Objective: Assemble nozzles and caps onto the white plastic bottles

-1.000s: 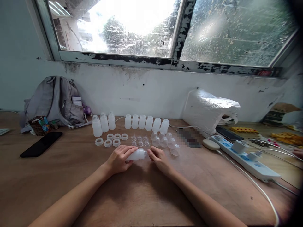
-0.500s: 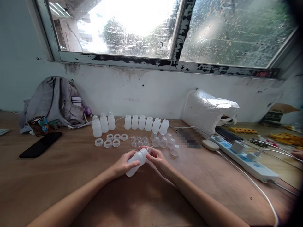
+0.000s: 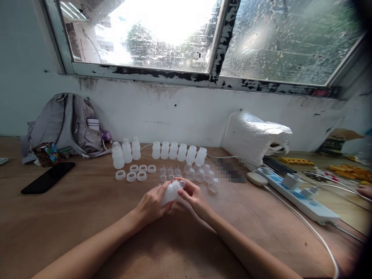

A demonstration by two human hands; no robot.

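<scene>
My left hand [image 3: 152,201] is wrapped round a frosted white baby bottle [image 3: 171,193], which tilts with its neck up and to the right. At that neck, the fingers of my right hand [image 3: 193,195] close on a small clear teat [image 3: 182,183], partly hidden by the fingers. Just beyond my hands lie several clear teats [image 3: 170,171] in rows. To their left are several white screw rings [image 3: 131,176], and to their right several clear domed caps [image 3: 199,175]. Behind stand several uncapped bottles [image 3: 182,152] and three capped bottles [image 3: 117,155].
A grey backpack [image 3: 62,124], a small carton [image 3: 45,154] and a black phone [image 3: 49,178] are at left. On the right are a white bag [image 3: 252,135], a power strip [image 3: 302,199] with cables and yellow parts [image 3: 302,161]. Another person's hand [image 3: 364,190] shows at the right edge.
My left hand has turned and shifted its grip, now covering the bottle's lower part from above. The bottle's base is hidden now. My right hand has stayed at the neck.
</scene>
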